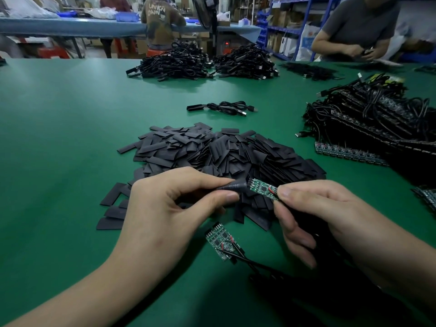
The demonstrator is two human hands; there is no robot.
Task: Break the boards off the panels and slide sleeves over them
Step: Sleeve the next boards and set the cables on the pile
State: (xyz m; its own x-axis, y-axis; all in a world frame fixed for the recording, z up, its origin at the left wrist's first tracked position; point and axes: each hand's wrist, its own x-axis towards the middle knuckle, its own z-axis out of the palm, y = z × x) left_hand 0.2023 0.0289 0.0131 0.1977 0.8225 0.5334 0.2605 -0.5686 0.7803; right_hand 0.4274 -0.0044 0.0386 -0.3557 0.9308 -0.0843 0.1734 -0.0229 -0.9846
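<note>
Green covering lies over the whole worktop [59, 138]. Near its front edge the left hand [169, 208] pinches a black sleeve [232, 187] between thumb and forefinger, with the other fingers curled underneath. The right hand [318, 208] pinches one end of a small green board [262, 188] between thumb and forefinger, and a black wire trails down under the palm. Sleeve and board are held in the air, end to end. The open mouth of the sleeve touches the free end of the board, and almost all of the board shows bare.

Just behind both hands lies a broad pile of sleeves [224, 154], flat black pieces heaped loosely, with a few spilling out to the left. Below the hands, two loose boards [221, 243] lie side by side on the worktop, their black wires running off to the right.

At the right, a panel [349, 153] of joined boards sticks out from beneath a big heap of cables [377, 119]. Beyond the pile, a single cable [221, 107] lies coiled on its own. Farther back sit the far cable mounds [174, 63]. At the far right corner a person in a grey shirt [358, 27] handles something dark, too small to make out.
</note>
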